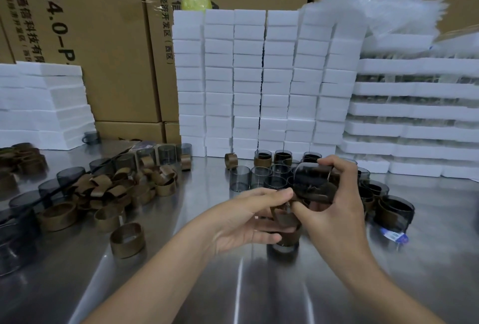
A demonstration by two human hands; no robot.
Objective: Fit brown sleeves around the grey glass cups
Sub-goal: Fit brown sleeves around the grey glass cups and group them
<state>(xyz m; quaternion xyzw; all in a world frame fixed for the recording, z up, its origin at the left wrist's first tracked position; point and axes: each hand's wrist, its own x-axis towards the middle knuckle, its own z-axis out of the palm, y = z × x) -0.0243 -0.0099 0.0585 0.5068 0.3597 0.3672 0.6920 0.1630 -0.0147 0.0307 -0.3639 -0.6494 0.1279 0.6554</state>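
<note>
Surface: shiny steel table (233, 284), white foam block stacks (248, 77) behind.
Right hand (337, 209): fingers curled round tilted grey glass cup (311, 178), probably angled for sleeving.
Left hand (246, 220): pinches brown ring sleeve (283, 217) just below it.
Stock: loose brown sleeve pile (116, 189) on the left, within reach.

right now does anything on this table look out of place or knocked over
Mostly tidy. One brown sleeve sits alone by the foam blocks, away from the sleeve pile, and a blue-and-white scrap lies beside the sleeved cups.
</note>
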